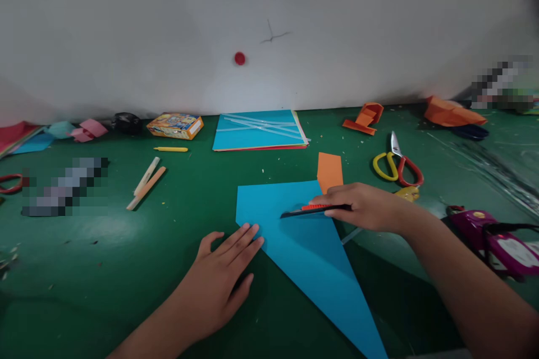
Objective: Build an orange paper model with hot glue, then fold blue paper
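A blue sheet of paper [295,258] with slanted sides lies on the green table, tapering towards me. My left hand [229,269] lies palm down with its fingers stretched out, fingertips touching the sheet's left edge. Above the sheet's upper right part, my right hand [362,207] is closed around a slim black-and-red utility knife [309,211]. Its tip points left, low over the paper; whether it touches cannot be made out. An orange paper piece [329,171] shows at the sheet's upper right edge, partly covered. A thin pale strip [352,235] sticks out from under its right side.
Scissors [398,165] with yellow and red handles lie beyond my right hand. A purple object [492,235] with a black strap is at right. At the back sit stacked paper sheets [261,137], a small box [176,125] and orange folded paper [368,118]. Two sticks [147,185] lie left.
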Motion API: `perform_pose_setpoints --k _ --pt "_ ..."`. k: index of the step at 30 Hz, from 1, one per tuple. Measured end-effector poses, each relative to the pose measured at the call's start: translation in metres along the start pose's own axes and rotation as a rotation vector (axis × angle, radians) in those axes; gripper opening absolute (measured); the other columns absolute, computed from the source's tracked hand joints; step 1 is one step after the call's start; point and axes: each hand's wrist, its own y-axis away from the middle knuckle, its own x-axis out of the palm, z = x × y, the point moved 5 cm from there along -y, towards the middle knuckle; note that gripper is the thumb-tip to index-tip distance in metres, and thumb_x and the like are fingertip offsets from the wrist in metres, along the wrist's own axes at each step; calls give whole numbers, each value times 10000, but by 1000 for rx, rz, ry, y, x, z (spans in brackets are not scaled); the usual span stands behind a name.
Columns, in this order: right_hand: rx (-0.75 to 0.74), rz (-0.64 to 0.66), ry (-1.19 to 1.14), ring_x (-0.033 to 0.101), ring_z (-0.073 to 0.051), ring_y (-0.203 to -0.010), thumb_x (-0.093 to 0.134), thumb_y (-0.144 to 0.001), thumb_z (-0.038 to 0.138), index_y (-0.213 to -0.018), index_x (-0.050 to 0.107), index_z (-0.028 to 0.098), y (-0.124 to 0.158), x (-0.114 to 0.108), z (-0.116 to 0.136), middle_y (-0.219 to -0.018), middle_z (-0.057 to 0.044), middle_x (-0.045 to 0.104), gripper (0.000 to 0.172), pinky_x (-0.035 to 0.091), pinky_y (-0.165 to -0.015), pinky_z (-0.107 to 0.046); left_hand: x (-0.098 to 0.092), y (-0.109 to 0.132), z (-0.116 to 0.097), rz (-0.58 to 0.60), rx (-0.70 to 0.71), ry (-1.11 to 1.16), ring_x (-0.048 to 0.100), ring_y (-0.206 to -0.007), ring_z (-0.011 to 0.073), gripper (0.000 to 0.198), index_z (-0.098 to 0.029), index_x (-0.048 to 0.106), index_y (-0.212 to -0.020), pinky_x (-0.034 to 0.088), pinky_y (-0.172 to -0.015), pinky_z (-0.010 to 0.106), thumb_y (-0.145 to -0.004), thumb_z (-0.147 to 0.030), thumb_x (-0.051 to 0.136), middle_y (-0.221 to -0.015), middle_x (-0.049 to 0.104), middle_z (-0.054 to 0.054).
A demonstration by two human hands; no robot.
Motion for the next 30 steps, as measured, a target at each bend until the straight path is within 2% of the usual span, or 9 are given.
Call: perform_pose_setpoints --k 12,23,30 --pt "13 23 -10 674 -297 -1143 482 -1052 483 -1464 599 380 1 -1 -1 -1334 -52 714 441 505 -958 -409 2 1 2 -16 -4 2 422 -1504 288 597 -352 238 -1636 367 -1177 548 -1067 -293 411 -1680 332 19" --pt "-24 28 -32 688 -258 -987 486 -1055 462 -1469 599 353 2 -4 0 -1199 -63 747 443 507 -838 -361 0 0 1 -29 3 -6 429 -1500 284 601 -351 235 -1637 378 -1170 526 -1068 -300 419 -1677 342 18" --pt "-6 38 -43 686 -259 -971 476 -1057 497 -1470 597 360 2 -3 -4 -1199 -68 745 451 513 -819 -370 1 0 1 -17 1 -6 423 -1503 285 601 -351 227 -1638 377 -1168 530 -1069 -305 414 -1674 347 22"
